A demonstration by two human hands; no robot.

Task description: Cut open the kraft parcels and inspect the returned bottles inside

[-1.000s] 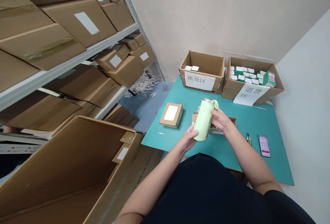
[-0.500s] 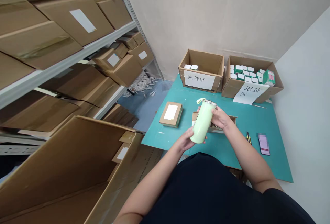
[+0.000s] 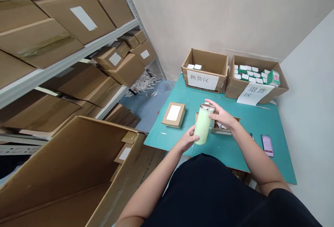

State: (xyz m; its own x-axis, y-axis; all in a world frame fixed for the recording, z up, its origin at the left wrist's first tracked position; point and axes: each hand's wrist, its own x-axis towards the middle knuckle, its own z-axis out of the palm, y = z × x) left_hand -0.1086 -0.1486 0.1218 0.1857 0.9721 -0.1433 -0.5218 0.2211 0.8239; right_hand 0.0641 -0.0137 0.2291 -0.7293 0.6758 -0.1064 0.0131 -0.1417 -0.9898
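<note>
A pale green bottle point(image 3: 203, 126) with a silver rim at its top hangs above the green table point(image 3: 227, 155), tilted slightly. Around its lower left side my left hand point(image 3: 188, 139) is closed, fingers partly behind it. My right hand point(image 3: 221, 115) grips the upper right side near the rim, with its thumb in front and some fingers behind the top. Beneath and behind the bottle lies an opened small carton point(image 3: 221, 131) with paper-like bits inside, partly hidden by the bottle and my right hand. A closed small box point(image 3: 174, 115) with a white label rests to the left.
Two open cartons stand at the back, the left one point(image 3: 203, 80) labelled and the right one point(image 3: 258, 80) holding several green-white boxes. A phone point(image 3: 267, 146) and a partly hidden cutter point(image 3: 252, 136) lie right. Shelves point(image 3: 112, 33) and a large open carton point(image 3: 104, 133) are left.
The bottle has turned more upright, and its strap no longer shows at the upper left. My right hand has shifted up toward the rim. My left hand still holds the lower part.
</note>
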